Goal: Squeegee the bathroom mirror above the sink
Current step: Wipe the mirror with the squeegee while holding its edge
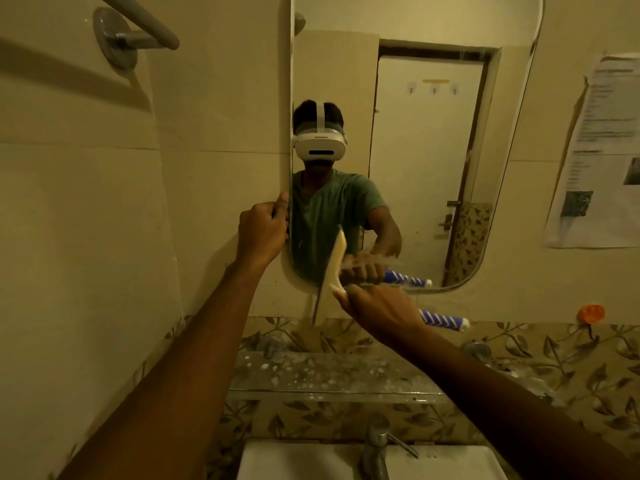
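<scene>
My right hand [375, 311] is wrapped tight around the cream plastic squeegee with a blue-and-white striped handle [332, 268]. Its blade stands almost upright against the low left corner of the tall rounded wall mirror [426, 150]. My left hand [261, 230] is closed on the mirror's left edge. The white sink [311, 460] sits below.

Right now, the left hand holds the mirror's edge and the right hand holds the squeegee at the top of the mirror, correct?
Not quite. In the head view the right hand holds the squeegee at the bottom of the mirror, not the top. The left hand does hold its edge.
</scene>
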A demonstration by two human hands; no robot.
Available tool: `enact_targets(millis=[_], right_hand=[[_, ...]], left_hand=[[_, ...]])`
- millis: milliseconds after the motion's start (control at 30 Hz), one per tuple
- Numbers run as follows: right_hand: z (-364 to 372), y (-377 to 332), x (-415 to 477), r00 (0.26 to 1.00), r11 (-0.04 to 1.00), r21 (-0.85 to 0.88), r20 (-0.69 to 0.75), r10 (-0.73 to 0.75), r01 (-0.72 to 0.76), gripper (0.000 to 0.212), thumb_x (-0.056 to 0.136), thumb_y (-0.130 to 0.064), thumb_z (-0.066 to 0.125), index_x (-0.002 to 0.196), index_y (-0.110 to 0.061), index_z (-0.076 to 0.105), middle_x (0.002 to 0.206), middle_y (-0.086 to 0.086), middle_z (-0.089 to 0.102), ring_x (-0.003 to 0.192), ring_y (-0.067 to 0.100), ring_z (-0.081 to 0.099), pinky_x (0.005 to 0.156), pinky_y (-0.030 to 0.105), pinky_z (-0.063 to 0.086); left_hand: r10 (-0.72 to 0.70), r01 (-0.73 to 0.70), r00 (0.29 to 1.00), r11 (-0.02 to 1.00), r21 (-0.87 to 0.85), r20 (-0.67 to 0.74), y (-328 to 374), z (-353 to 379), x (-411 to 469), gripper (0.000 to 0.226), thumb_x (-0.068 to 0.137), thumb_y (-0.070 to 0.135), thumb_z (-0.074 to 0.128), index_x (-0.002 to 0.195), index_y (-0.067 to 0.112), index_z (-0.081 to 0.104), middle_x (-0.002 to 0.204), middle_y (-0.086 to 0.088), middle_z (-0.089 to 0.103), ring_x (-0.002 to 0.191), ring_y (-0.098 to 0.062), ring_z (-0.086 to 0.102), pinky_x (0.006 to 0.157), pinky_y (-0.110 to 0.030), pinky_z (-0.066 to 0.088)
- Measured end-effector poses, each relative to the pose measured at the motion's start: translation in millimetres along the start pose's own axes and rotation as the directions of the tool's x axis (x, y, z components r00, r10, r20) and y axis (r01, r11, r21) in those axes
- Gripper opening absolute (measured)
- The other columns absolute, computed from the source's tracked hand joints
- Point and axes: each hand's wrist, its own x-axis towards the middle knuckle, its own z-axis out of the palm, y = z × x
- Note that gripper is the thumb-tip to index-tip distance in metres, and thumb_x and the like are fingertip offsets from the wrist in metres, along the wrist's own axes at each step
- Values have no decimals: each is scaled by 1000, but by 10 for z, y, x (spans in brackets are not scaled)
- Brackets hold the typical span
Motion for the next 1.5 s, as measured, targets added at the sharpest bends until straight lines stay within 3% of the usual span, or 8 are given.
enact_targets(millis=[167, 333, 667, 933, 1033, 1200, 1300, 1500], right_hand=[[-6, 327, -280, 996, 998, 6, 76, 54, -55, 47, 99, -56, 21, 84, -25, 52, 64, -3, 55, 52, 15, 56, 53, 34, 53], [-281, 6, -8, 993, 996, 88, -116, 37, -27, 41, 100, -51, 23, 90, -21, 49, 57, -6, 45, 42, 10, 43, 41, 26, 36], [-353, 152, 159, 987, 983, 180, -160, 1, 28, 46, 101, -48, 22, 91, -18, 56, 65, -4, 53, 52, 16, 52, 53, 40, 54], [-112, 393, -252, 973, 969, 205, -152, 174, -141, 44, 98, -54, 15, 67, -30, 34, 49, -6, 43, 38, 6, 40, 39, 21, 26], [-284, 293, -194, 935, 860, 474, -181, 303, -187, 39, 99, -52, 25, 83, -25, 48, 60, -5, 55, 48, 9, 53, 44, 28, 43], [-722, 289, 67, 869, 498, 853, -121, 480, -157, 15, 102, -29, 40, 101, -19, 51, 76, 0, 61, 58, 7, 57, 53, 28, 52], [-820, 312, 145, 853, 557, 823, -207, 479, -112, 24, 105, -27, 37, 112, -10, 53, 82, -1, 62, 63, 6, 60, 52, 18, 50], [-476, 150, -108, 840, 609, 757, -156, 520, -237, 35, 105, -29, 31, 133, -8, 38, 77, 4, 64, 58, 18, 63, 52, 41, 57]], left_hand=[[20, -19, 998, 1000, 24, -51, -5, 54, -35, 53, 100, 44, 43, 65, 9, 59, 57, -9, 61, 53, -21, 61, 57, -33, 53], [-15, 20, 997, 997, 72, -73, 49, 59, -38, 57, 101, 46, 37, 76, 3, 67, 63, -9, 65, 57, -20, 63, 57, -33, 54], [-83, 91, 993, 990, 105, -79, 132, 59, -35, 56, 102, 43, 37, 75, 1, 64, 68, -16, 66, 59, -28, 65, 64, -40, 57], [-97, 105, 991, 991, 83, -93, 145, 71, -52, 50, 102, 40, 41, 73, 6, 63, 70, -16, 67, 63, -31, 65, 66, -46, 58], [-90, 99, 991, 991, 88, -102, 145, 74, -56, 49, 102, 39, 41, 73, 5, 63, 70, -17, 66, 64, -32, 66, 65, -47, 58], [-92, 101, 990, 991, 88, -108, 137, 75, -61, 49, 102, 39, 42, 75, 5, 64, 68, -16, 66, 62, -32, 66, 63, -47, 58], [-79, 91, 990, 990, 109, -113, 141, 73, -68, 47, 102, 39, 41, 74, 9, 63, 67, -14, 65, 63, -30, 65, 65, -46, 58], [-97, 111, 987, 989, 100, -129, 123, 100, -76, 48, 102, 39, 40, 74, 6, 63, 70, -15, 65, 67, -34, 64, 67, -47, 57]])
